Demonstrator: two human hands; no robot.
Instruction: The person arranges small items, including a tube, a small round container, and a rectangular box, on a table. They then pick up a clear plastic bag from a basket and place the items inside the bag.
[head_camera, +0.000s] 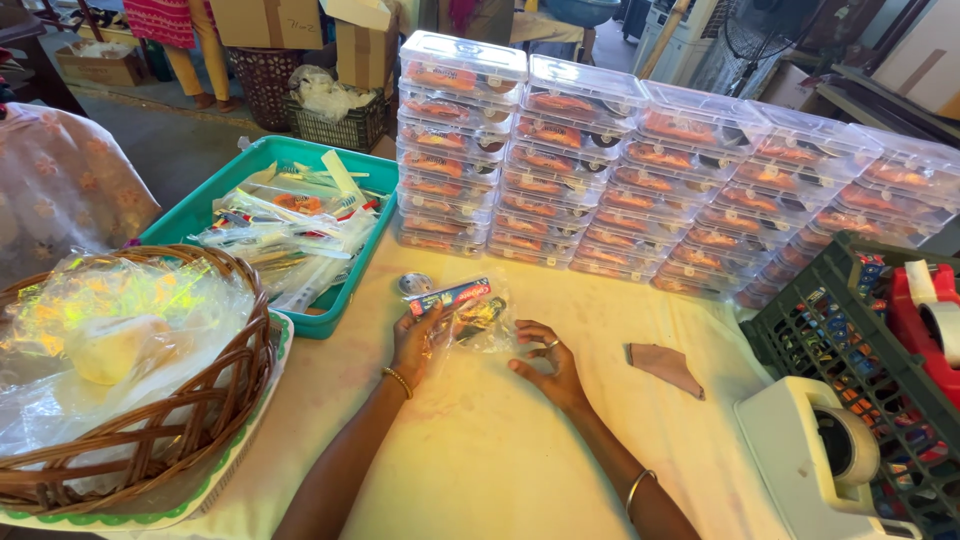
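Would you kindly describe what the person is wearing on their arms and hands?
Both forearms are bare, with no sleeves in view. The left hand has a beaded gold bracelet at its wrist. The right hand has a ring on one of its fingers and a thin metal bangle further up the forearm.

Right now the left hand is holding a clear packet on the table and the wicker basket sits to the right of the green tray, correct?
Not quite. The head view shows the wicker basket left of the green tray, not right. The left hand does hold the clear packet on the table.

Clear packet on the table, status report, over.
Left hand holds clear packet flat on table. Right hand open beside it, touching table. Small round tin just behind.
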